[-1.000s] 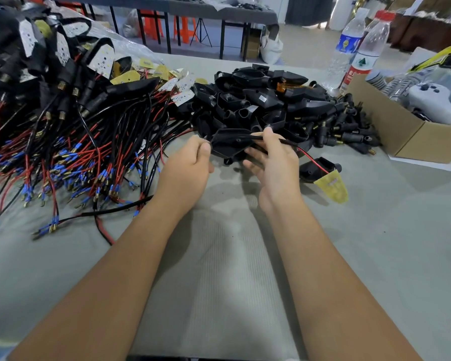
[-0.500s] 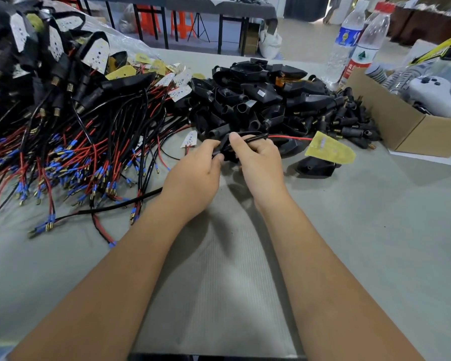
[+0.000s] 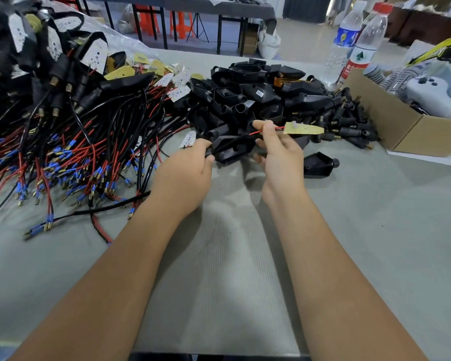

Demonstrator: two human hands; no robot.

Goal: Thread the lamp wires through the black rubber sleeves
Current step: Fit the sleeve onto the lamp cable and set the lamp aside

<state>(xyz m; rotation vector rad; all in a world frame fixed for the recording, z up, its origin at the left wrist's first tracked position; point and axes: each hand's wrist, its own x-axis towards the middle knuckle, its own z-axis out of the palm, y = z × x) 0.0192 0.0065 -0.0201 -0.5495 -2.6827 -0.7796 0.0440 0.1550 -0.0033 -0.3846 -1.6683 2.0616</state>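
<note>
— Black rubber, that sleeve (image 3: 232,148) she has in front of her, just this side of the heap of loose sleeves (image 3: 266,100). See how it's held?

— Yes. The left hand (image 3: 186,173) grips its near end, thumb and fingers curled round it. The sleeve sits between the two hands, lifted a little off the grey table (image 3: 375,230).

— And the right hand (image 3: 280,155)?

— Pinching the lamp wires (image 3: 255,133), a red one and a black one, between thumb and forefinger. The other fingers are loosely curled under. The wires run from the sleeve's far side up to a small yellow circuit board (image 3: 303,129) that sticks out to the right of her fingertips.

— Are the wires through the sleeve?

— They go into it, that much shows. Whether they come out at the left-hand end I cannot tell; her left hand covers it.

— What's the mass on the left?

— A big tangle of finished leads (image 3: 76,152), red and black, with blue-collared brass terminals, and black housings with white and yellow boards piled at the back. One more black sleeve (image 3: 319,164) lies alone on the table, just right of her right hand.

— And over by the corner?

— A cardboard box (image 3: 412,131) with a white controller in it, and two water bottles (image 3: 359,45) standing behind it.
</note>
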